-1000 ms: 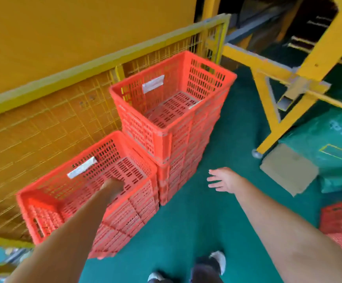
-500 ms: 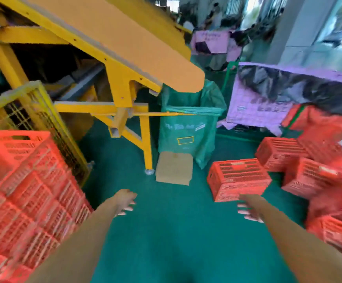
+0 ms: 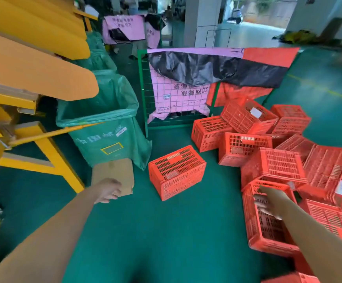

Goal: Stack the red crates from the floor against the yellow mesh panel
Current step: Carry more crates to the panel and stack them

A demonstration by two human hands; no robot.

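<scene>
A jumbled heap of several red crates (image 3: 272, 164) covers the green floor at the right. One red crate (image 3: 177, 172) lies upside down by itself, left of the heap. Nearest to me, a crate on its side (image 3: 253, 227) shows its open mouth. My right hand (image 3: 272, 201) hovers in front of that mouth with fingers spread, holding nothing. My left hand (image 3: 107, 189) hangs empty and loosely curled over the floor at lower left. The yellow mesh panel and the stacked crates are out of view.
A yellow machine frame (image 3: 43, 152) with a slanted chute fills the left. A green bag-lined bin (image 3: 106, 129) stands beside it, with a flat cardboard piece (image 3: 115, 172) at its foot. A green wire cage (image 3: 178, 94) draped in pink and black sheets stands behind the crates.
My view has swung right, from the stacked crates at the mesh panel to the heap on the floor. My right hand has reached toward the nearest tipped crate.
</scene>
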